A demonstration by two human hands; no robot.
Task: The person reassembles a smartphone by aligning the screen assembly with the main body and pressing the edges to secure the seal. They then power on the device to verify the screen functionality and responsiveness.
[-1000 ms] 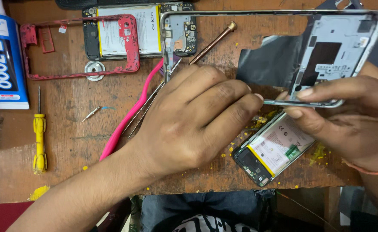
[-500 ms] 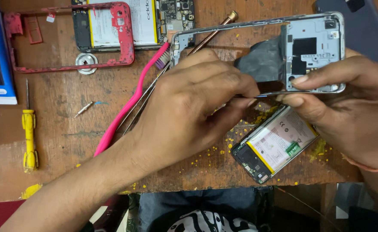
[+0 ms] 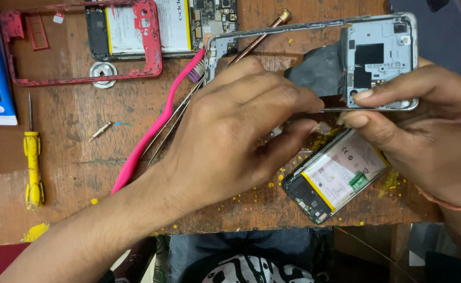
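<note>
The left hand (image 3: 230, 131) has slid further over the silver phone frame (image 3: 314, 63) near the bench's far edge, fingers curled, on what I cannot tell; the right hand (image 3: 414, 126) still pinches the frame's near rail, so the prying goes on.

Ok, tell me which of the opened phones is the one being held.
The silver-framed phone shell at upper right: the right hand pinches its lower edge. The red-framed phone at the top and the phone with the yellow-edged battery lie untouched on the table.
</note>
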